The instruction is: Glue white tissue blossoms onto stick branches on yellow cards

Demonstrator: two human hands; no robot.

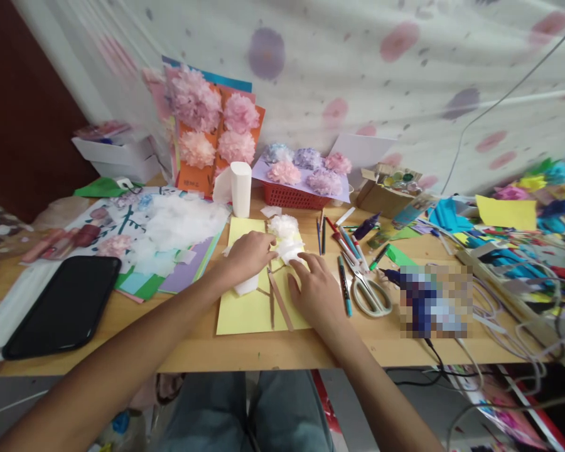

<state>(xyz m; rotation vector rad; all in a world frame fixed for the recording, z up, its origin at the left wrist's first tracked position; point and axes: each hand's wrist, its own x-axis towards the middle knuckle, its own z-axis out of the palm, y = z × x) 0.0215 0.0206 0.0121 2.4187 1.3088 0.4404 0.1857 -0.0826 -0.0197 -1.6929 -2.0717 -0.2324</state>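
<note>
A sheet of yellow paper lies in front of me, with brown strips forming a stem on its lower half. Near the sheet's upper right sit two ruffled white tissue flowers. My left hand reaches over the paper to the left side of the lower flower, finger and thumb apart. From the right, my right hand rests with fingers spread, its fingertips at that flower's lower edge. Some white tissue shows beneath my left wrist. Whether either hand presses on the flower is unclear.
White-handled scissors, markers and a blurred-out item with cables lie on the right. A white tissue roll stands behind the sheet. To the left are a black tablet-like object and heaped white tissue.
</note>
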